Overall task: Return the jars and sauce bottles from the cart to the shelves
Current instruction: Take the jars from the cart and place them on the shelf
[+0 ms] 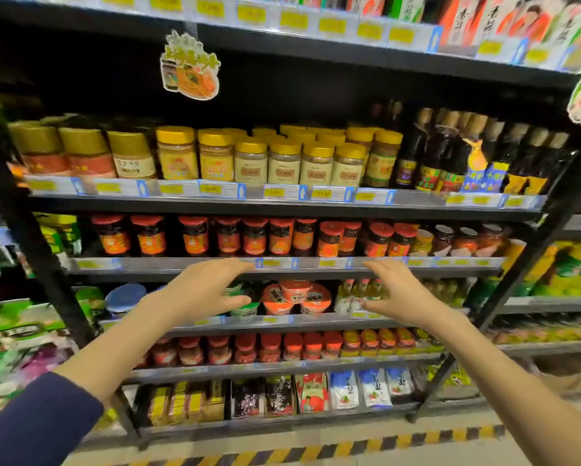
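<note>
I face a black shelf rack (pixel 282 205) full of goods. Yellow-lidded jars (pixel 284 163) fill the upper stocked shelf, with dark sauce bottles (pixel 450 156) to their right. Red-lidded jars (pixel 255 235) line the shelf below. My left hand (pixel 201 289) and my right hand (pixel 400 292) are both raised in front of the shelf edge under the red-lidded jars, fingers spread and loosely bent, holding nothing. The cart is out of view.
Cup noodles (pixel 296 297) and small bottles (pixel 359 294) sit on the shelf behind my hands. More red-lidded jars (pixel 269 348) and packets (pixel 343 390) fill the lower shelves. Neighbouring racks stand left and right. A yellow-black floor stripe (pixel 316 452) runs along the base.
</note>
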`<state>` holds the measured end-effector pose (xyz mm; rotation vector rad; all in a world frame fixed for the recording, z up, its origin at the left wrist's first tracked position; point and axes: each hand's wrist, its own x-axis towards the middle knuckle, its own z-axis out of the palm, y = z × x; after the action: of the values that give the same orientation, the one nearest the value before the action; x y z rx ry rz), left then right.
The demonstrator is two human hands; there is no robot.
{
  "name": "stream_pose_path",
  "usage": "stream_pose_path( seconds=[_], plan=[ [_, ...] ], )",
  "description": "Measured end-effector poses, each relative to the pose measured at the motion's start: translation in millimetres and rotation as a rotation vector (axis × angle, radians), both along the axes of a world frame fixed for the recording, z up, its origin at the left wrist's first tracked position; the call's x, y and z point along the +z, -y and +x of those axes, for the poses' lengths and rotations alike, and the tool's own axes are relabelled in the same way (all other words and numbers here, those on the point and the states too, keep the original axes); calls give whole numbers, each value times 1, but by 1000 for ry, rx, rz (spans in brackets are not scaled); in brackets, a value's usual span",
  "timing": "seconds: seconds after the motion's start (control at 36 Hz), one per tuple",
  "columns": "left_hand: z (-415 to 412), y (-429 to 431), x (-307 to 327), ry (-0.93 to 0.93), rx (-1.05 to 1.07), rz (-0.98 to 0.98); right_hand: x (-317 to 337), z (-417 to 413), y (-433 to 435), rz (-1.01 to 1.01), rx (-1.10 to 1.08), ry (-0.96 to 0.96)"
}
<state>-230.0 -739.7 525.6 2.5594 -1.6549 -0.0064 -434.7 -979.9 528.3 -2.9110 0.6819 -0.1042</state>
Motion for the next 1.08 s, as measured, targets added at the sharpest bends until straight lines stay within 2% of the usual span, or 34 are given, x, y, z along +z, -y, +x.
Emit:
stream_pose_path(
  seconds=[0.31,0.44,0.67,0.86,1.08],
  plan=[
    [32,-160,0,-6,291,36,8,119,-123,29,307,-37],
    [55,-257,3,-58,439,49,6,191,-208,51,466,-29],
    [81,-426,2,-28,757,70,-2,299,-372,69,760,-80],
    [70,-541,-2,-11,1011,63,-2,352,-502,119,990,-139],
    [70,-627,-15,-126,1234,71,-13,404,-607,130,1214,-174]
  ],
)
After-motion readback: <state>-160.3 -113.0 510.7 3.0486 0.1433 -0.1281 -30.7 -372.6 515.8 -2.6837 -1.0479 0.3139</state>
